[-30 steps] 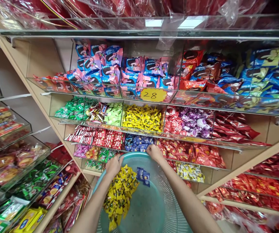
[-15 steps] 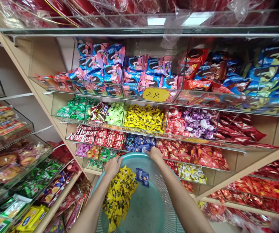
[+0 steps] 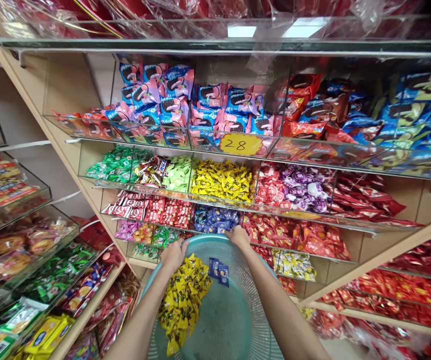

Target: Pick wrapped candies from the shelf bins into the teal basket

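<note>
I have the teal basket [image 3: 226, 325] held out before the candy shelves [image 3: 63, 155]; I cannot tell whether they touch. Yellow candies [image 3: 183, 300] lie heaped along its left side, blue packets [image 3: 223, 275] just beside them. My left hand [image 3: 173, 255] is clamped on the far rim's left part, my right hand [image 3: 239, 237] on its right. Beyond, I see a blue-candy bin [image 3: 215, 218], and higher, a yellow sign [image 3: 241, 144] reading 28.

We note pale wooden shelving [image 3: 384, 257] fronted by clear panels [image 3: 185, 31]; two white rectangular reflections [image 3: 305, 28] mark the topmost.
</note>
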Motion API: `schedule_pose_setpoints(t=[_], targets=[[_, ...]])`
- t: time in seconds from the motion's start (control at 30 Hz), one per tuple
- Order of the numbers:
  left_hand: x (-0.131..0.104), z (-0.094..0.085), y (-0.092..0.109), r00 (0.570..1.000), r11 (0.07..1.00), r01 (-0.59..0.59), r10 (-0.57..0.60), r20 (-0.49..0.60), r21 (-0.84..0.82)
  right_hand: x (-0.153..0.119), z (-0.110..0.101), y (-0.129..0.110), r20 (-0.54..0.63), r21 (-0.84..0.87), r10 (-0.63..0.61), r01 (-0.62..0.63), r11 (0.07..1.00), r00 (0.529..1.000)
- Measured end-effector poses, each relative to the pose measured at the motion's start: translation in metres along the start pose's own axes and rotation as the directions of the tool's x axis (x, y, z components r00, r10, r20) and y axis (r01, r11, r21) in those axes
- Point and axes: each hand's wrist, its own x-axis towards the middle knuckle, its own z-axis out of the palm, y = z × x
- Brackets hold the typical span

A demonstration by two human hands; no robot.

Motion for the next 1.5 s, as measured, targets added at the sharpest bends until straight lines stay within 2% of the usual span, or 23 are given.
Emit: schedule_pose_setpoints(t=[0.17, 0.33, 0.47, 0.67, 0.87, 0.93, 1.03, 1.1, 1.23, 1.3, 1.37, 1.5], targets=[[0.0, 0.001, -0.002, 1.0, 1.0, 0.014, -0.014, 0.001, -0.002, -0.008, 0.001, -0.001, -0.074, 0.026, -0.033, 0.035, 0.999, 0.997], [0.003, 0.003, -0.003, 1.0, 1.0, 0.026, -0.026, -0.004, 0.005, -0.006, 0.004, -0.006, -0.156, 0.064, -0.195, 0.206, 0.976, 0.968], [0.006, 0.004, 0.003, 1.0, 1.0, 0.022, -0.022, 0.009, 0.004, 0.005, 0.006, -0.011, -0.148, 0.03, -0.189, 0.196, 0.98, 0.971], [0.009, 0.005, 0.007, 1.0, 1.0, 0.022, -0.022, 0.007, 0.012, 0.018, 0.01, -0.014, -0.161, 0.137, -0.16, 0.183, 0.973, 0.974], [0.011, 0.006, 0.009, 1.0, 1.0, 0.011, -0.011, 0.005, 0.011, 0.023, 0.015, -0.011, -0.206, 0.221, -0.209, 0.253, 0.942, 0.956], [0.011, 0.006, 0.01, 1.0, 1.0, 0.019, -0.019, 0.008, 0.01, 0.023, 0.015, -0.01, -0.231, 0.245, -0.248, 0.303, 0.921, 0.941], [0.012, 0.007, 0.009, 1.0, 1.0, 0.022, -0.022, 0.01, 0.009, 0.017, 0.01, -0.011, -0.3, 0.287, -0.333, 0.417, 0.862, 0.894], [0.013, 0.008, 0.008, 1.0, 1.0, 0.019, -0.019, 0.01, 0.003, 0.009, 0.001, -0.013, -0.344, 0.298, -0.373, 0.477, 0.827, 0.862], [0.015, 0.008, 0.007, 1.0, 1.0, 0.018, -0.018, 0.008, -0.006, -0.014, -0.02, -0.012, -0.371, 0.329, -0.422, 0.542, 0.773, 0.827], [0.015, 0.007, 0.007, 1.0, 1.0, 0.011, -0.011, 0.003, -0.007, -0.024, -0.026, -0.007, -0.349, 0.377, -0.45, 0.562, 0.736, 0.822], [0.015, 0.007, 0.007, 1.0, 1.0, 0.005, -0.005, 0.0, -0.004, -0.031, -0.025, 0.002, -0.274, 0.426, -0.468, 0.543, 0.724, 0.84], [0.014, 0.006, 0.01, 1.0, 1.0, -0.023, 0.023, -0.005, 0.012, -0.034, -0.009, 0.027, 0.039, 0.449, -0.469, 0.404, 0.797, 0.882]])
